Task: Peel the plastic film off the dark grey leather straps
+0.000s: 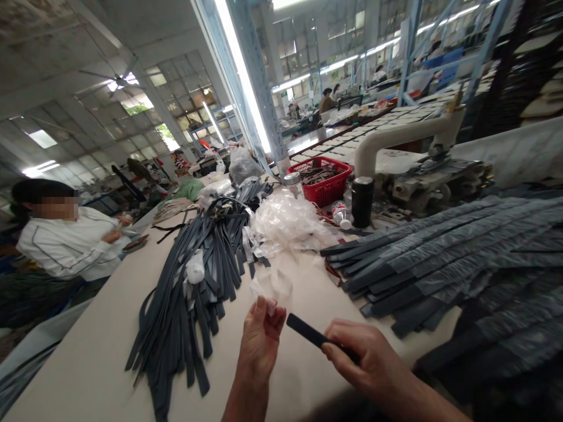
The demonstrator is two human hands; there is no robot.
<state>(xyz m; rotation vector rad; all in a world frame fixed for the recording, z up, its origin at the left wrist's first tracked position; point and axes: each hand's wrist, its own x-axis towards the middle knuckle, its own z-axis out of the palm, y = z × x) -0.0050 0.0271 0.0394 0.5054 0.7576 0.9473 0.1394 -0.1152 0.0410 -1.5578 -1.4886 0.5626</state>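
Both forearms are cut off by the bottom edge, so only the wrists and hands show, and the strap's near end is hidden inside the right fist. The left hand point(260, 335) is raised with its back to the camera, fingertips pinched on a small clear plastic sleeve point(271, 285) that is so thin and pale against the table point(92, 357) that its outline is hard to trace. The right hand point(363, 354) lies lower and to the right, knuckles up, fingers curled tight around one end of a dark strap point(310, 332), whose free end juts up and left toward the left hand without touching it. Both things are held just above the table's near edge. To the left lies a loose heap of bare dark straps point(197, 275) (one white scrap sits among them); to the right, a stack of wrapped straps point(440, 258) runs out of view past the right edge. Behind are crumpled clear bags point(285, 225), a red basket point(328, 179), a black cylinder point(362, 201), and a sewing machine point(422, 170). A seated person in a white top point(65, 243) works at the far left, hands partly obscured.
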